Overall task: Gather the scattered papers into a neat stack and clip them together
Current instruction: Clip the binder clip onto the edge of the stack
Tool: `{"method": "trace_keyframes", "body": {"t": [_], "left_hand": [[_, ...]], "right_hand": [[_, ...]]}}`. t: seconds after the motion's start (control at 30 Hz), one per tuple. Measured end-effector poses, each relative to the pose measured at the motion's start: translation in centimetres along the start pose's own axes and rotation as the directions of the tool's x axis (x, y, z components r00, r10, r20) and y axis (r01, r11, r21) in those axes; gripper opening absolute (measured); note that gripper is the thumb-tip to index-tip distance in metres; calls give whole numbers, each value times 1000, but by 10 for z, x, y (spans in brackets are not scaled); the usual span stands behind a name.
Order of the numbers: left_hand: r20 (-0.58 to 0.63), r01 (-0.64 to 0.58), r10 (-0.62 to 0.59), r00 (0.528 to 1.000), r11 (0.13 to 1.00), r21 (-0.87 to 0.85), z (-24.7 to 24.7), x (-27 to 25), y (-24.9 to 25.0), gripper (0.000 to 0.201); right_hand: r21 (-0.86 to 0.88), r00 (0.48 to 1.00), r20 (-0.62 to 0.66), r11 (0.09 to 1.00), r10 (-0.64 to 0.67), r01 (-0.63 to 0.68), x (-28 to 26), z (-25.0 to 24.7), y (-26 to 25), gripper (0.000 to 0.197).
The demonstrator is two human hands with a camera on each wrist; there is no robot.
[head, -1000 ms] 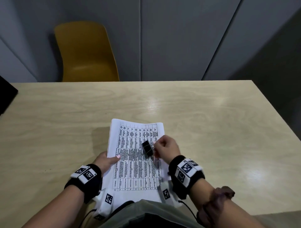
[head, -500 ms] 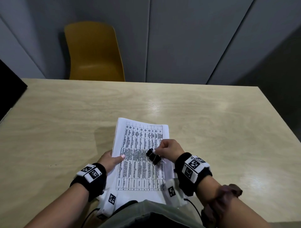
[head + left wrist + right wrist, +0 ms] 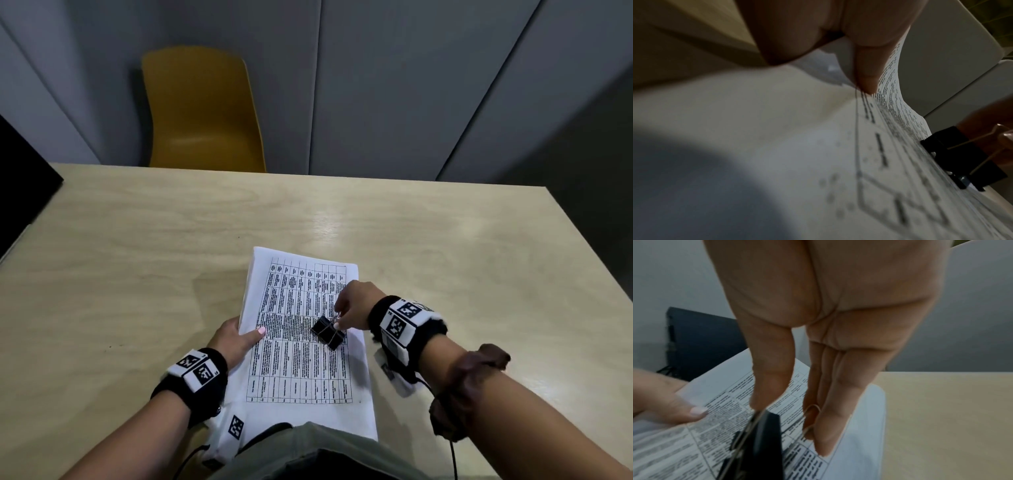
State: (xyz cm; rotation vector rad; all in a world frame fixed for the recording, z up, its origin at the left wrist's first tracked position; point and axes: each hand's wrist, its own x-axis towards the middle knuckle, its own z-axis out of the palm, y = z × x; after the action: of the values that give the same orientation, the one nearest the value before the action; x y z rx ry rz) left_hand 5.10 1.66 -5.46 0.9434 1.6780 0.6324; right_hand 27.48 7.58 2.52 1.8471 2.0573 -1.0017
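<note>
A stack of white papers (image 3: 301,346) with a printed table lies on the wooden table, its near end reaching the front edge. My left hand (image 3: 246,334) holds the stack's left edge, thumb (image 3: 867,73) on the top sheet and fingers hidden under it. My right hand (image 3: 337,318) pinches the wire handles of a black binder clip (image 3: 327,332) between thumb and fingers. The clip (image 3: 760,443) sits low over the right part of the top page (image 3: 715,418), near the right edge. I cannot tell whether its jaws bite the stack.
The light wooden table (image 3: 137,274) stretches out to the left, right and behind the papers. A yellow chair (image 3: 202,113) stands behind the far edge. A black flat object (image 3: 20,192) sits at the table's left edge.
My right hand has lowered the binder clip and carried it toward the right edge of the top page. My left hand keeps its hold on the stack's left edge.
</note>
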Motion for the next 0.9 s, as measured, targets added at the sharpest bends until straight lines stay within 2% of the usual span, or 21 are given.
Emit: {"method": "trace_keyframes", "body": {"t": [0.13,0.23,0.33,0.47,0.63,0.77,0.9], "left_hand": [[-23,-30,30,999,999,12,3,-8,6,37],[-17,-22,22,1000,1000,23,3,-11,5,39],[-8,7,-7,1000,1000,-10,3,-14,4,40],[-8,-25,25,1000,999,-28,5,-18,5,36],[2,-34,34,999,998,-54,4,-19,4,30],[16,-43,44,999,997,-60,3,-19,4,18],[37,-35,37,999,998,-58,0,-15,1,21]], "right_hand": [[-23,982,-141,992,-125,123,4,-10,-5,33],[2,938,-302,983,-172,181,7,-34,-8,34],[-96,892,-393,975,-222,200,16,-58,-13,31],[-247,893,-343,946,-290,212,30,-69,-23,29],[-343,895,-299,912,-332,224,41,-73,-37,31],[-362,897,-220,886,-384,291,45,-80,-47,32],[-324,896,-93,864,-434,385,52,-84,-56,29]]}}
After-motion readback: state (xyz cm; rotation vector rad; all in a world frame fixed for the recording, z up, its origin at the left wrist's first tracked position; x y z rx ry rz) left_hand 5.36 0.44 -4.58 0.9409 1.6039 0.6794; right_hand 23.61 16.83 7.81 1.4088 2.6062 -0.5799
